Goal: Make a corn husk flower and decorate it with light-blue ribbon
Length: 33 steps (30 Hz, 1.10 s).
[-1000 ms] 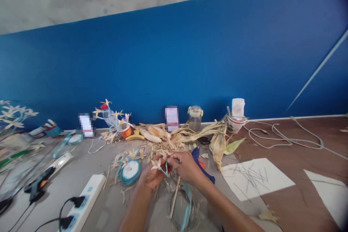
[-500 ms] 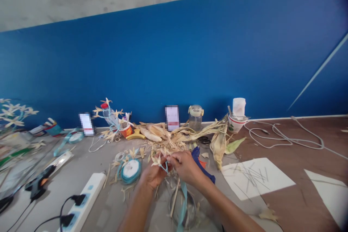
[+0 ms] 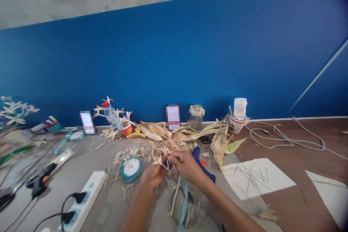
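Observation:
My left hand [image 3: 153, 174] pinches a small corn-husk flower [image 3: 157, 159] by its stem, fingers closed. Just to its right, my right hand [image 3: 187, 166] pinches a light blue ribbon [image 3: 183, 203] against that stem; the ribbon trails down toward me over a coil of wire [image 3: 183, 208]. A spool of the same ribbon [image 3: 131, 169] lies left of my hands. A blue glue gun [image 3: 201, 166] lies just behind my right hand. Dried corn husks [image 3: 187, 134] are heaped beyond.
A white power strip [image 3: 86, 197] with black plugs and a black glue gun [image 3: 38, 181] lie at the left. A jar [image 3: 196, 117], a cup [image 3: 236, 123], white cables [image 3: 282, 136] and white paper sheets [image 3: 257, 177] with thin wires sit at the back and right. A blue wall panel stands behind.
Both hands have stayed together on the flower with only small finger shifts. The view has drifted slightly.

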Each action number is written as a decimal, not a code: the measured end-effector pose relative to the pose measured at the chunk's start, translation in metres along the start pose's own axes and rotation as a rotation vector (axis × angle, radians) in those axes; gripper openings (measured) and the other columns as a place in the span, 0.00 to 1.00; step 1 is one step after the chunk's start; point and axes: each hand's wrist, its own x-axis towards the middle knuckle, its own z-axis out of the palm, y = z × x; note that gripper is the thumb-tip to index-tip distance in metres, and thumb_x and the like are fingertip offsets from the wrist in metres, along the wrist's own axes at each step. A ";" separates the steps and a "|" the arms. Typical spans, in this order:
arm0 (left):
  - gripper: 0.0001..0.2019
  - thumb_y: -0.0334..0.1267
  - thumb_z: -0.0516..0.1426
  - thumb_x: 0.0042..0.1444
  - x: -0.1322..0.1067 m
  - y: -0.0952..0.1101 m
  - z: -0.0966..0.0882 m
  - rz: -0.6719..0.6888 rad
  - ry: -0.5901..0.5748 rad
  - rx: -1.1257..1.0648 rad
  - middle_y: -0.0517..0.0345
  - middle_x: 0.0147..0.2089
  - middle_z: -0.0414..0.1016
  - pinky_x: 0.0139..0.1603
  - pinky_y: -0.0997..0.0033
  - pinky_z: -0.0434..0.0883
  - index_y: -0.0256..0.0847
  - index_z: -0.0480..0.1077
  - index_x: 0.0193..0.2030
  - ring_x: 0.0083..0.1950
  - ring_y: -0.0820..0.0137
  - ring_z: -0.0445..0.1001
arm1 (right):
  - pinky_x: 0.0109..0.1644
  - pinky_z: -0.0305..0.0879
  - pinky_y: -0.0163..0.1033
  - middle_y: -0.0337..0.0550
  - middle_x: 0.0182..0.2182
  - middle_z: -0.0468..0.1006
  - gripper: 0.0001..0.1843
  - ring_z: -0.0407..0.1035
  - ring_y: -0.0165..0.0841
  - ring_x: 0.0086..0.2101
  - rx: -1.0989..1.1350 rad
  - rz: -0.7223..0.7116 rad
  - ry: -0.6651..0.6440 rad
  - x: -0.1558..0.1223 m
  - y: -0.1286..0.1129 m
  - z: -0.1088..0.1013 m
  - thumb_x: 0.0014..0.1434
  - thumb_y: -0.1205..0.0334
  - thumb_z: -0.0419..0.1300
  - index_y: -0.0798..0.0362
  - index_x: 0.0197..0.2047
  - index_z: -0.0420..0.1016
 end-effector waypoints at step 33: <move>0.05 0.29 0.63 0.43 0.006 0.001 -0.013 -0.019 -0.153 0.018 0.58 0.26 0.72 0.35 0.68 0.70 0.37 0.71 0.28 0.30 0.68 0.73 | 0.24 0.51 0.31 0.32 0.15 0.62 0.18 0.53 0.24 0.18 0.303 0.107 -0.082 0.005 0.007 -0.006 0.54 0.51 0.54 0.54 0.20 0.68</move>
